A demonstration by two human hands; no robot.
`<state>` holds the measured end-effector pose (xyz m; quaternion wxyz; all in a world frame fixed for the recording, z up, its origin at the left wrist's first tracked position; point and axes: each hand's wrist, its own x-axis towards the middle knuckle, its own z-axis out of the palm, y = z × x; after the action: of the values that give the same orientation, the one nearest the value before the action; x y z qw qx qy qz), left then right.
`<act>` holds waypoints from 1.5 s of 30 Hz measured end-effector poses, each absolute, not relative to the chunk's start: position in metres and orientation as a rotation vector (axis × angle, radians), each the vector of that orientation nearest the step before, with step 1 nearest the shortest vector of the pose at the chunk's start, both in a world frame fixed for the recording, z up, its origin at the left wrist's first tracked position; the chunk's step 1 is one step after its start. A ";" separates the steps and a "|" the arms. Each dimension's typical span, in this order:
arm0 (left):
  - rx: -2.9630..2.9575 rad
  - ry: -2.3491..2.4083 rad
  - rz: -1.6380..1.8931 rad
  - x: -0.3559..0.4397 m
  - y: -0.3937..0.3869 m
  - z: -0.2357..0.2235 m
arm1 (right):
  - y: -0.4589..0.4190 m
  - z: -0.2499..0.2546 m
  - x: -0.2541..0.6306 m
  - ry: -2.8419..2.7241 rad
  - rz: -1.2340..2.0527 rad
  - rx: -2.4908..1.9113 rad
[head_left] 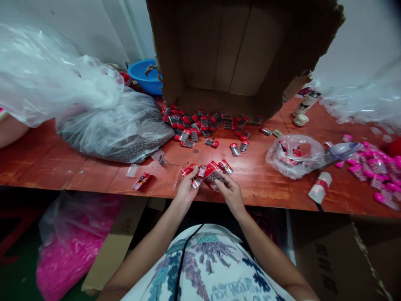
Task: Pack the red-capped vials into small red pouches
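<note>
Near the table's front edge, my left hand (187,184) is closed on small red printed packets (198,180). Just to its right, my right hand (230,190) pinches a small clear container (213,177) with a red top and dark beads inside. Another red packet (225,166) lies behind my right fingers. Off to the left of my hands is a separate red printed packet (143,181). Beyond my hands, many small red-capped containers (194,125) of dark beads are heaped on the table, a few lying loose (234,149) closer in.
A large cardboard box (238,98) stands on its side behind the heap. A bulky clear bag of dark beads (125,133) sits left, near a blue basin (145,77). On the right are a plastic bag with red packets (294,167), a white roll (320,187) and pink containers (376,165).
</note>
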<state>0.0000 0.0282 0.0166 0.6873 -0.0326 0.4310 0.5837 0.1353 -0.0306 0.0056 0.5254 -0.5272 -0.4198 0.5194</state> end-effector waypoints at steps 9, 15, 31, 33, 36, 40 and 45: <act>0.237 0.961 1.409 -0.003 0.019 0.016 | -0.030 0.005 0.131 -0.966 1.426 -1.184; 0.460 0.960 1.382 -0.003 0.011 0.024 | -0.033 0.007 0.132 -1.093 1.233 -1.240; 0.668 1.039 1.250 -0.003 0.006 0.031 | -0.042 0.003 0.128 -0.984 1.225 -1.246; 0.631 0.993 1.223 -0.003 0.007 0.031 | -0.041 0.003 0.130 -0.871 1.363 -1.189; 0.609 0.947 1.225 -0.005 0.008 0.030 | -0.040 0.004 0.133 -0.802 1.407 -1.144; 0.608 0.917 1.194 -0.008 0.007 0.031 | -0.043 0.005 0.137 -0.723 1.462 -1.116; 0.579 0.920 1.162 -0.006 0.003 0.033 | -0.045 0.007 0.144 -0.702 1.550 -1.160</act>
<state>-0.0064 0.0032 0.0332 0.6999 0.2600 0.4130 0.5215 0.1438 -0.0447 0.0071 0.5152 -0.4828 -0.2923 0.6450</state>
